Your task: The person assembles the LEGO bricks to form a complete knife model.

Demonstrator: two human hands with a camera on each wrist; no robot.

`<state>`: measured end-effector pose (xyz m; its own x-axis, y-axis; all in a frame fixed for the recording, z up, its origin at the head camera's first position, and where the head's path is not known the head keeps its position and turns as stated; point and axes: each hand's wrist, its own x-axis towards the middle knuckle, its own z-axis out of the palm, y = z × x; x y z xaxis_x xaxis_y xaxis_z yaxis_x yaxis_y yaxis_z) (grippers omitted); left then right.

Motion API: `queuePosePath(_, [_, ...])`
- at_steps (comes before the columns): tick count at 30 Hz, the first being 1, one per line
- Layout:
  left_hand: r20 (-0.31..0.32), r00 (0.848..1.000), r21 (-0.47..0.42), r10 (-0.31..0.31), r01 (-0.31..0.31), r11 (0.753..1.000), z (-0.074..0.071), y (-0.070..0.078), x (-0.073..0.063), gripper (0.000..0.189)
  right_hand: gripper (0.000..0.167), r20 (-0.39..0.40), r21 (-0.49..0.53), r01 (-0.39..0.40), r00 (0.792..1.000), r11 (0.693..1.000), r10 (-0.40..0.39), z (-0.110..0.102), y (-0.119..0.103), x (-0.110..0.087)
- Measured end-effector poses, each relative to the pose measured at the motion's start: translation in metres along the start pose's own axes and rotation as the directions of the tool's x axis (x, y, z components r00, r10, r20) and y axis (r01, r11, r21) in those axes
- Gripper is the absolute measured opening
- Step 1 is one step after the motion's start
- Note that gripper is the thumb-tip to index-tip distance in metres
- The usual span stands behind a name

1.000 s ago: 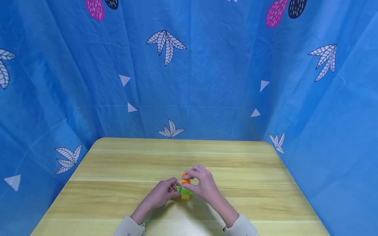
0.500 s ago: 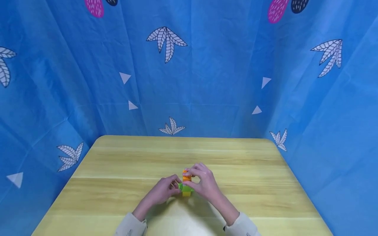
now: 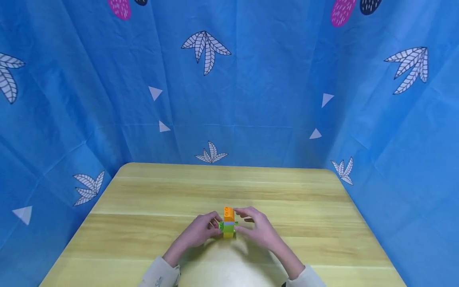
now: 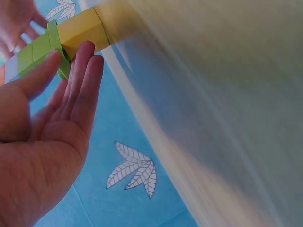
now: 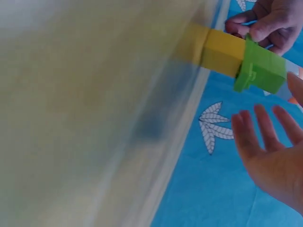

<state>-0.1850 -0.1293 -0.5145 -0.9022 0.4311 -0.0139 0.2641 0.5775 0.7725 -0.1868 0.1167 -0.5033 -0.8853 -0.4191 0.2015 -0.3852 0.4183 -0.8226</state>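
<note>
A small stack of toy building bricks [image 3: 228, 228] stands upright on the table. Its yellow brick [image 4: 85, 32] is at the bottom, below a wider green plate [image 5: 245, 66] whose studded ends jut out sideways. Above come a green brick [image 5: 267, 69], a pale blue layer [image 3: 228, 223] and, on top, an orange curved brick [image 3: 228, 214]. My left hand [image 3: 201, 230] pinches the left end of the green plate between thumb and fingers. On the other side, my right hand [image 3: 259, 228] has its fingers spread and relaxed near the stack, holding nothing.
The pale wooden table [image 3: 150, 191] reaches out on all sides of the hands. A blue patterned curtain [image 3: 233, 99] encloses its back, left and right edges. Light sleeves [image 3: 161, 273] cover both forearms.
The right hand has let go of the orange brick and moved a little right of the stack. The left hand keeps its hold. The head view has shifted slightly.
</note>
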Motion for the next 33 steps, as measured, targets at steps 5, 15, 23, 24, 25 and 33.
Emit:
queuePosePath(5, [0.003, 1.000, -0.008, -0.010, 0.010, 1.000, 0.001, 0.001, -0.001, 0.026, 0.043, 0.085, -0.006, -0.042, 0.995, 0.999, 0.043, 0.004, 0.008, -0.003])
queuePosePath(15, [0.005, 1.000, -0.015, 0.003, -0.003, 1.000, 0.003, 0.001, 0.002, 0.027, 0.035, 0.056, -0.035, -0.045, 0.997, 0.998, 0.047, 0.006, 0.007, 0.003])
queuePosePath(23, [-0.008, 1.000, 0.002, 0.011, -0.011, 1.000, 0.003, -0.002, 0.016, 0.027, 0.034, 0.015, -0.072, -0.057, 0.998, 0.996, 0.058, 0.002, 0.009, 0.015])
queuePosePath(24, [-0.011, 1.000, 0.004, 0.011, -0.011, 1.000, 0.003, -0.002, 0.018, 0.027, 0.033, 0.008, -0.075, -0.067, 0.998, 0.995, 0.067, 0.002, 0.010, 0.016])
queuePosePath(25, [-0.014, 1.000, 0.010, 0.011, -0.011, 1.000, 0.003, -0.002, 0.020, 0.027, 0.033, 0.002, -0.078, -0.076, 0.997, 0.994, 0.076, 0.001, 0.010, 0.018])
queuePosePath(33, [-0.016, 0.999, 0.011, -0.034, 0.034, 0.999, 0.003, 0.003, 0.034, 0.027, 0.034, -0.061, -0.066, -0.141, 0.989, 0.988, 0.137, 0.000, 0.013, 0.028])
